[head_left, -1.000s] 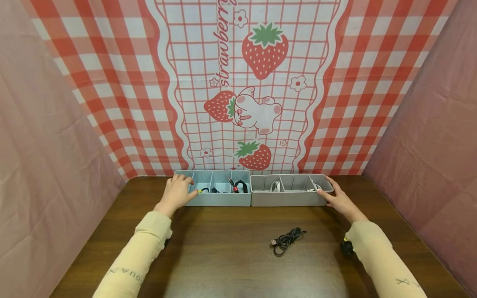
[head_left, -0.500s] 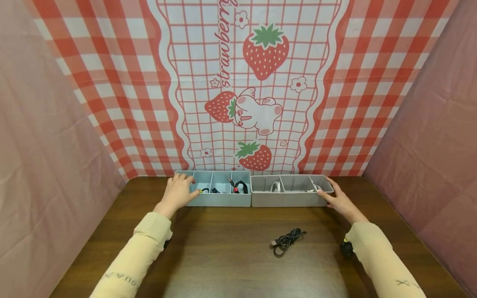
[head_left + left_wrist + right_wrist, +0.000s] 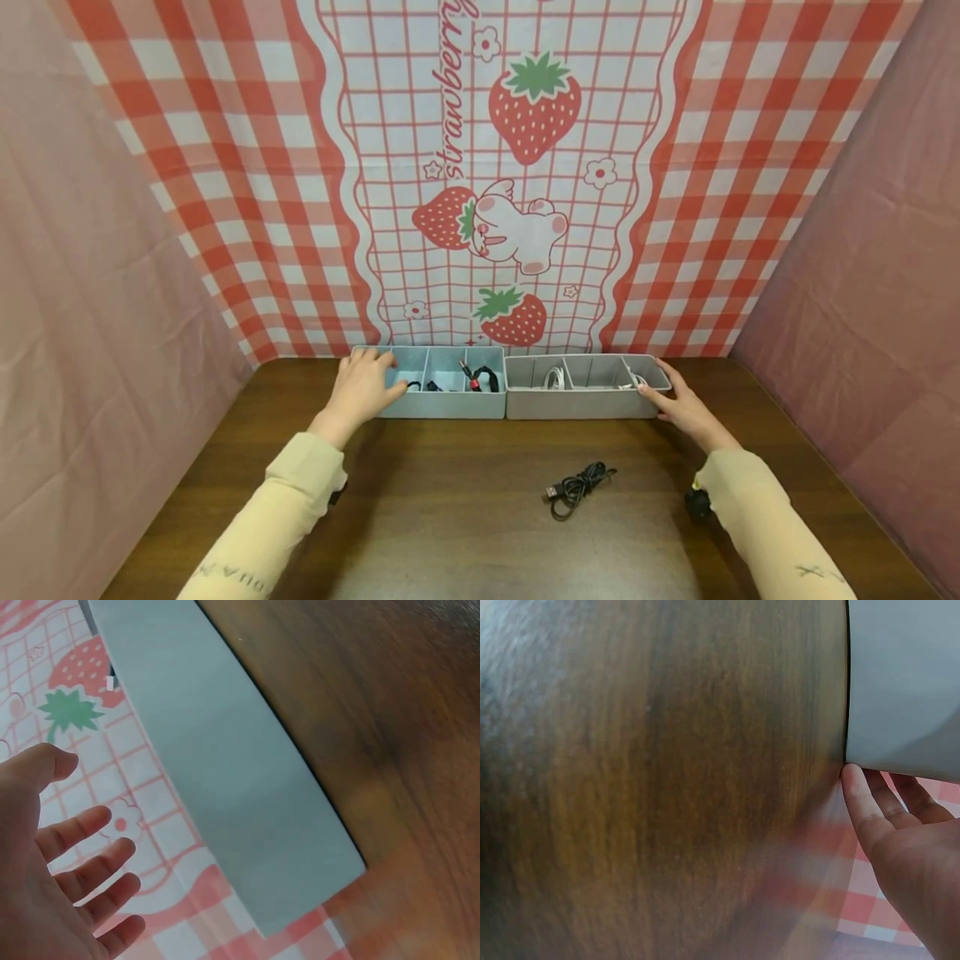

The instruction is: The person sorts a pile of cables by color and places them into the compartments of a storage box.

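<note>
In the head view a light blue divided box and a grey divided box stand end to end at the back of the table. My left hand is over the blue box's left end; the left wrist view shows its fingers loosely spread, holding nothing. My right hand is at the grey box's right end, thumb near the front rim. In the right wrist view a fingertip touches the box's bottom corner, the other fingers along its end. A bundled black USB cable lies in front.
Inside the blue box are dark cables, one a black cable with a red part. White cables lie in the grey box. A strawberry-print checked cloth hangs right behind the boxes, with pink cloth at both sides of the wooden table.
My left hand has shifted slightly to the right over the blue box, its thumb now covering the yellow bit on a cable there. The right hand and the boxes stay in place.
</note>
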A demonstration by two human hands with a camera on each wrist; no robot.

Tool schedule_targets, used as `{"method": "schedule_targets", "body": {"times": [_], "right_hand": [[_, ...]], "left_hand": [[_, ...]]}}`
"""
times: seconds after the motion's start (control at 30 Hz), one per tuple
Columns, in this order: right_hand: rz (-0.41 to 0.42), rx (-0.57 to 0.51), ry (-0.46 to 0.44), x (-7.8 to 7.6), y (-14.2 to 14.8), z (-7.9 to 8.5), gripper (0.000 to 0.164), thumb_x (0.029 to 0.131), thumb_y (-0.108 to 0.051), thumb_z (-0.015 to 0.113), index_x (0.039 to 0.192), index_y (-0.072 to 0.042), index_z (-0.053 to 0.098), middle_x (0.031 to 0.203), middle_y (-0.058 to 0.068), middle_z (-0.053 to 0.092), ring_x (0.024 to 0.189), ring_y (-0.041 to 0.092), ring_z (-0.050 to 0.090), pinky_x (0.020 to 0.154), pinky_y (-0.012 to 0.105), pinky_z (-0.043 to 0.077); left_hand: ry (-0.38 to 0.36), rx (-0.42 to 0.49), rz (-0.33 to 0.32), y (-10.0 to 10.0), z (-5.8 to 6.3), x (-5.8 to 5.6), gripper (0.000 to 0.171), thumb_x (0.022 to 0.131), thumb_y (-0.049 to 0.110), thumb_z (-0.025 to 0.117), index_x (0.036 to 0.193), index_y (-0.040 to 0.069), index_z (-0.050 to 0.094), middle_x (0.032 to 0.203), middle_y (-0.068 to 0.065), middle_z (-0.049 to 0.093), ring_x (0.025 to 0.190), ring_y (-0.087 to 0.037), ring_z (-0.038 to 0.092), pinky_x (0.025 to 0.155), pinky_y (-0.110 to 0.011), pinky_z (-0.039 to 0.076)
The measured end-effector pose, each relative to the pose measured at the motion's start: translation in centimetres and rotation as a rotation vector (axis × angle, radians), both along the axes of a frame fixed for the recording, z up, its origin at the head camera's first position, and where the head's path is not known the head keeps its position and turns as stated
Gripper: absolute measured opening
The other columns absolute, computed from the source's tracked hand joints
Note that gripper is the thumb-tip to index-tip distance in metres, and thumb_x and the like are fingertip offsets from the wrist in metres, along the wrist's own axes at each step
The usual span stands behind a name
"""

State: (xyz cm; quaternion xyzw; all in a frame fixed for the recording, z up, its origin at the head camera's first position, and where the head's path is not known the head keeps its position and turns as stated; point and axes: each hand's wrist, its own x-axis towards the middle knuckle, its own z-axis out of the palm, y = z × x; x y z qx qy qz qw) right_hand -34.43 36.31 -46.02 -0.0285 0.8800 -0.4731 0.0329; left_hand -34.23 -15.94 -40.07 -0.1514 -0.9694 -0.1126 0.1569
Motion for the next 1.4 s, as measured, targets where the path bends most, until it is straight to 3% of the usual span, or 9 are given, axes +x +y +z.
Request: {"method": "schedule_targets", "body": {"times": [0.67, 1.03, 1.4], "right_hand": [[-0.006, 0.002, 0.000, -0.3, 0.2, -0.5, 0.085, 0.094, -0.046, 0.051, 0.153, -0.016, -0.004, 0.150, 0.033, 0.007, 0.128, 0.049, 0.032, 0.095, 0.058, 0.041], [0.005, -0.002, -0.004, -0.1, 0.1, -0.2, 0.085, 0.095, -0.045, 0.051, 0.153, -0.017, -0.004, 0.151, 0.033, 0.006, 0.129, 0.049, 0.032, 0.095, 0.058, 0.041], [0.001, -0.004, 0.009, -0.1, 0.1, -0.2, 0.085, 0.095, -0.045, 0.051, 0.153, -0.016, -0.004, 0.151, 0.032, 0.006, 0.129, 0.048, 0.032, 0.095, 0.058, 0.041]], "left_hand": [[0.047, -0.003, -0.034, 2.6, 1.4, 2.4, 0.038, 0.085, 0.040, 0.064, 0.109, 0.009, 0.064, 0.109, -0.012, 0.058, 0.109, -0.034, 0.048, 0.085, -0.049, 0.038], [0.106, 0.027, -0.063, 4.4, 1.3, 3.8, 0.033, 0.084, 0.039, 0.066, 0.104, 0.012, 0.065, 0.107, -0.010, 0.060, 0.104, -0.031, 0.049, 0.086, -0.049, 0.039], [0.137, 0.096, -0.051, 6.2, 1.0, 5.0, 0.032, 0.082, 0.037, 0.068, 0.103, 0.013, 0.066, 0.107, -0.009, 0.060, 0.106, -0.030, 0.050, 0.086, -0.048, 0.040]]}}
